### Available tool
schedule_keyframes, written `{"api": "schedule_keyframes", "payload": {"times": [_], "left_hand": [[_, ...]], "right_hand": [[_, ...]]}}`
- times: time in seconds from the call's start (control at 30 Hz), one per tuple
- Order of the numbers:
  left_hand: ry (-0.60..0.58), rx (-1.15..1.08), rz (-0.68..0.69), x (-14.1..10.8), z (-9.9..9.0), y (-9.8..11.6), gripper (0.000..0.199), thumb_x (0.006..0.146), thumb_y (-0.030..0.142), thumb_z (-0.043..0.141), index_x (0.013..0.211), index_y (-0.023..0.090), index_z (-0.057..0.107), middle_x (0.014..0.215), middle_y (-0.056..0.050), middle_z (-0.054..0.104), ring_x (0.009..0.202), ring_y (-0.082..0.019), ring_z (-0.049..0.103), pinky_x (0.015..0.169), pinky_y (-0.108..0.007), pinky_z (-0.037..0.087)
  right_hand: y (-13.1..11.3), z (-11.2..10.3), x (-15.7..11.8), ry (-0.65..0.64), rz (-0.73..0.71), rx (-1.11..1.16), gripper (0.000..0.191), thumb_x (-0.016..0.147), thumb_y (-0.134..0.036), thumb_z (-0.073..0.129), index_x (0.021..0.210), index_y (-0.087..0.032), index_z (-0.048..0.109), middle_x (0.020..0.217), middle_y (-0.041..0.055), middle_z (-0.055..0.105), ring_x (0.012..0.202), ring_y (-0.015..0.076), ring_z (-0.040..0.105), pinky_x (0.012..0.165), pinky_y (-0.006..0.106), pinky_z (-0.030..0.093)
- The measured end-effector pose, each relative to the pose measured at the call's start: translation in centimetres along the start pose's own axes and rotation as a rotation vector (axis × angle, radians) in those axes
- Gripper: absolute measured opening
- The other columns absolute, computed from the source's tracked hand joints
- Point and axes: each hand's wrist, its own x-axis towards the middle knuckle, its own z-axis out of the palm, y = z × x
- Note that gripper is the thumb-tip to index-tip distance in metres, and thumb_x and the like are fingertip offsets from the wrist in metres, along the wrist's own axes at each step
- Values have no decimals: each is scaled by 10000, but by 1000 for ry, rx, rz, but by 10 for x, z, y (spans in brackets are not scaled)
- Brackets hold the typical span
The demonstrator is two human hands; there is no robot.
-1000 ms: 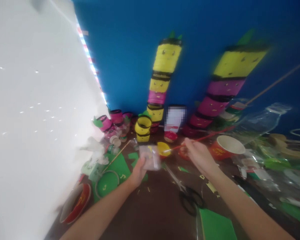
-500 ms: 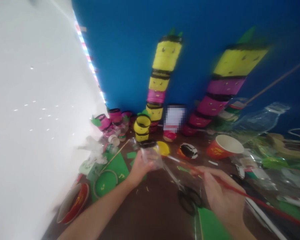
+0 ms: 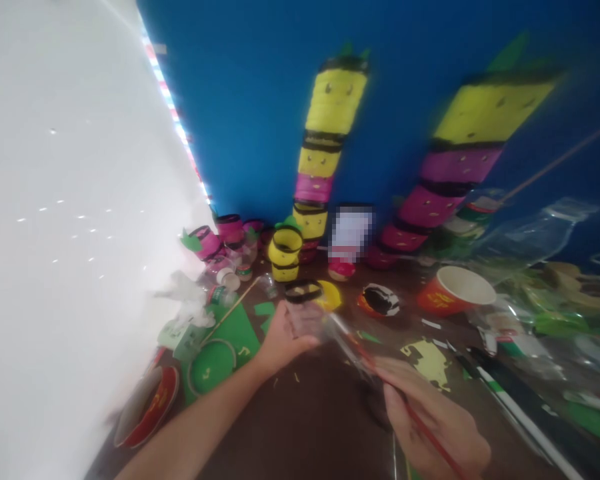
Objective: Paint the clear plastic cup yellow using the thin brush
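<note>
My left hand is wrapped round a clear plastic cup, which looks like a cut bottle piece with a black-painted rim. A paintbrush with a red handle is pinched in my right hand. Its tip reaches close to the cup's right side; blur hides whether they touch. Just behind the cup lies a round of yellow paint, and to its right a small tub of black paint. Scissors lie partly hidden under the brush and my right hand.
Yellow and pink painted pots stand at the back, below two tall stacked columns on the blue wall. A red paper cup, plastic bottles and a cutter lie right. Green sheets and a red bowl are left.
My right hand has moved left and down, with the brush now angled more steeply toward the cup. The cup's black rim has tipped to show its opening. Yellow scraps on the right are now uncovered.
</note>
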Motion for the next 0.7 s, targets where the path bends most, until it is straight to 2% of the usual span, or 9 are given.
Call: {"api": "schedule_keyframes", "payload": {"times": [0.23,0.37,0.5,0.7], "left_hand": [[21,-1,21,1,-2,-3,644,475,314,844,955,183,436,1020,-122,668,945,-262,646,869,-474,483],[47,-3,13,1,-3,-3,618,495,302,836,954,188,439,998,-104,672,937,-253,649,857,-451,493],[25,16,-10,0,-2,-2,618,486,278,841,949,185,443,996,-109,675,909,-241,655,843,-433,500],[15,36,-14,-1,-1,0,585,501,295,832,942,184,464,976,-104,678,894,-246,657,817,-429,512]], "right_hand": [[3,-1,-1,-45,-32,37,230,765,-94,492,904,-225,619,816,19,695,731,159,681,705,259,579],[3,-4,-8,-8,8,89,239,757,-70,492,897,-219,617,829,31,690,786,173,676,729,289,575],[1,-1,-7,-7,35,86,241,767,-81,507,929,-210,628,881,46,698,810,179,678,739,296,576],[2,-1,-8,-6,-17,115,255,744,-68,507,892,-226,641,803,26,699,781,182,682,731,303,575]]}}
